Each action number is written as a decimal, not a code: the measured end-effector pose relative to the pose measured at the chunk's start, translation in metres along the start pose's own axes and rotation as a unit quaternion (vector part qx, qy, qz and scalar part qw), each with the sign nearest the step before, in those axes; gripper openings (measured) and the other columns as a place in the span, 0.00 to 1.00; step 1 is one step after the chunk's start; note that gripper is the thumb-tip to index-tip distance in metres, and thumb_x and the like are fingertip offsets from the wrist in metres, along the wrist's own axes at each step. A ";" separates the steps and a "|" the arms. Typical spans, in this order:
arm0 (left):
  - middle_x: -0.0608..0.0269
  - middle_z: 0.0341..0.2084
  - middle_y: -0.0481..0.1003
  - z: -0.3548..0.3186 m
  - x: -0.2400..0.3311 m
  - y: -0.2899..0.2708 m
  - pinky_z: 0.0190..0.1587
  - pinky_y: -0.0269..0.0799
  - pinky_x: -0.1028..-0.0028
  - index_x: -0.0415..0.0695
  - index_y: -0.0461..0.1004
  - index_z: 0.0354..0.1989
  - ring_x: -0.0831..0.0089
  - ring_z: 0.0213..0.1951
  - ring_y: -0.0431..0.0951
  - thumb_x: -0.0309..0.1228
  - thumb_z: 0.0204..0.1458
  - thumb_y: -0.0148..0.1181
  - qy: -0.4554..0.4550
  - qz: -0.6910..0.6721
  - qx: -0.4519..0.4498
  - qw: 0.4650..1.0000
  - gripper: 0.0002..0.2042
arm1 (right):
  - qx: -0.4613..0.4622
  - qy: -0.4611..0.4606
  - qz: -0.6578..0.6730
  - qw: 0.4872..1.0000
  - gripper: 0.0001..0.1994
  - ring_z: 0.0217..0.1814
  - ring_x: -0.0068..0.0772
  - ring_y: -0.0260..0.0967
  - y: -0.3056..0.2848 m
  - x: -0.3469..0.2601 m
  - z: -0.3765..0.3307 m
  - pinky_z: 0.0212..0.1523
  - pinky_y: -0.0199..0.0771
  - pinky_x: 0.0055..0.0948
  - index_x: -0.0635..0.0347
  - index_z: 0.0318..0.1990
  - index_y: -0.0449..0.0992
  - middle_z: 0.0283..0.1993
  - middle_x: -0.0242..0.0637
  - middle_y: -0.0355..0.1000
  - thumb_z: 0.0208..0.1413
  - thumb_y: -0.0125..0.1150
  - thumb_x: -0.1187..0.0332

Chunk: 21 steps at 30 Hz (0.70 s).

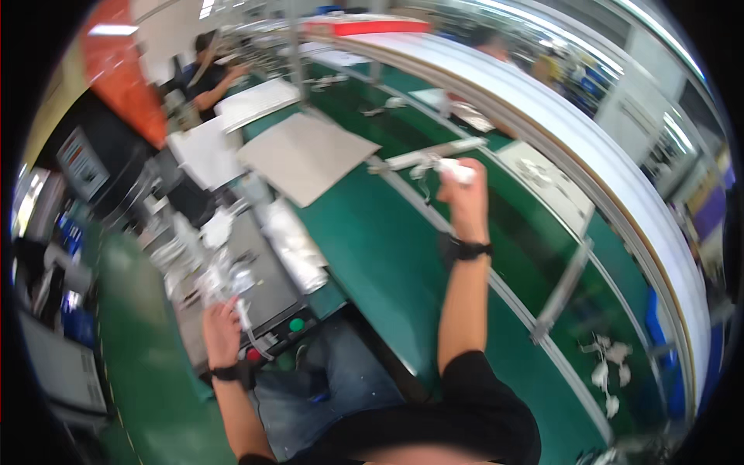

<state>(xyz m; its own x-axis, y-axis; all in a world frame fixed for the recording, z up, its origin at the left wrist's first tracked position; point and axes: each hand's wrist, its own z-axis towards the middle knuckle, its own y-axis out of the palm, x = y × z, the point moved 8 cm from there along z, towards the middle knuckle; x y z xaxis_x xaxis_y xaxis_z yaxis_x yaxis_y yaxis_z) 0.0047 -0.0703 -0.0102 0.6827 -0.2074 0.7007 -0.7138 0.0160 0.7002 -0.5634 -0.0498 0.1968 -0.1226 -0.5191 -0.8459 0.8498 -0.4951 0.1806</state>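
My right hand (466,200) reaches out over the green conveyor belt (519,248), its fingers closed around a small white plastic part (457,170). Thin white wire (424,182) hangs beside that hand; blur hides whether it joins the part. At the left, my left hand (222,333) is at the front of a grey bench fixture (267,291), fingers curled in. What they pinch, if anything, is too blurred to name. Right beside these fingertips are a white cabled piece (243,314) and a clutter of clear and white plastic (190,260).
A green button (296,325) and a red button (253,354) sit on the fixture's front edge. Beyond are a white plastic bag (291,248) and a grey-beige board (306,155). White cabled parts (604,372) lie on the belt at right. Another person (208,81) works at far left.
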 end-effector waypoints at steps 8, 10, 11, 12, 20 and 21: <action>0.61 0.52 0.72 0.001 -0.004 0.035 0.37 0.70 0.76 0.44 0.64 0.63 0.76 0.36 0.73 0.27 0.57 0.61 0.151 0.142 -0.045 0.977 0.25 | -0.167 -0.027 0.201 0.965 0.26 0.26 0.22 0.58 0.021 -0.069 -0.045 0.29 0.61 0.24 0.59 0.60 0.59 0.32 0.31 0.67 0.58 0.64 0.65; 0.60 0.52 0.72 -0.012 -0.005 0.043 0.39 0.71 0.74 0.44 0.63 0.64 0.74 0.36 0.73 0.27 0.56 0.61 0.191 0.174 -0.050 0.965 0.26 | -0.230 -0.029 0.239 0.943 0.30 0.27 0.22 0.60 0.044 -0.065 -0.054 0.29 0.60 0.24 0.61 0.60 0.59 0.33 0.32 0.67 0.55 0.67 0.62; 0.59 0.52 0.72 -0.022 -0.007 0.056 0.40 0.70 0.72 0.46 0.61 0.67 0.73 0.36 0.73 0.27 0.56 0.61 0.174 0.143 -0.065 0.972 0.29 | -0.259 -0.030 0.258 0.930 0.32 0.28 0.22 0.61 0.053 -0.064 -0.058 0.29 0.60 0.24 0.62 0.59 0.59 0.34 0.32 0.67 0.53 0.69 0.60; 0.58 0.52 0.72 -0.030 -0.009 0.067 0.42 0.70 0.71 0.48 0.58 0.69 0.72 0.35 0.72 0.27 0.56 0.61 0.156 0.109 -0.083 0.978 0.31 | -0.270 -0.034 0.258 0.927 0.32 0.28 0.22 0.61 0.064 -0.062 -0.065 0.29 0.60 0.24 0.62 0.59 0.59 0.34 0.32 0.67 0.53 0.69 0.60; 0.59 0.44 0.72 -0.088 0.004 0.040 0.33 0.66 0.73 0.62 0.45 0.75 0.76 0.31 0.70 0.28 0.56 0.61 0.045 -0.113 -0.130 0.984 0.41 | -0.471 0.112 0.070 0.872 0.24 0.35 0.22 0.72 0.231 0.010 -0.175 0.38 0.72 0.20 0.68 0.54 0.72 0.39 0.35 0.76 0.54 0.70 0.63; 0.59 0.43 0.72 -0.097 0.008 0.030 0.30 0.65 0.74 0.64 0.44 0.75 0.78 0.30 0.69 0.28 0.55 0.61 0.047 -0.110 -0.131 0.984 0.42 | -0.479 0.196 0.044 0.854 0.24 0.36 0.21 0.72 0.247 0.033 -0.194 0.37 0.72 0.20 0.69 0.56 0.71 0.39 0.35 0.77 0.56 0.69 0.66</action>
<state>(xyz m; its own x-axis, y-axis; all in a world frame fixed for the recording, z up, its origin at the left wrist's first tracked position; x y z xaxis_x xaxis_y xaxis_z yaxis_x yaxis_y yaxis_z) 0.0043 0.0231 0.0297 0.8360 -0.1431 0.5298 -0.4911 0.2360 0.8386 -0.2579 -0.0543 0.1169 -0.0148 -0.1588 -0.9872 0.8992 0.4297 -0.0826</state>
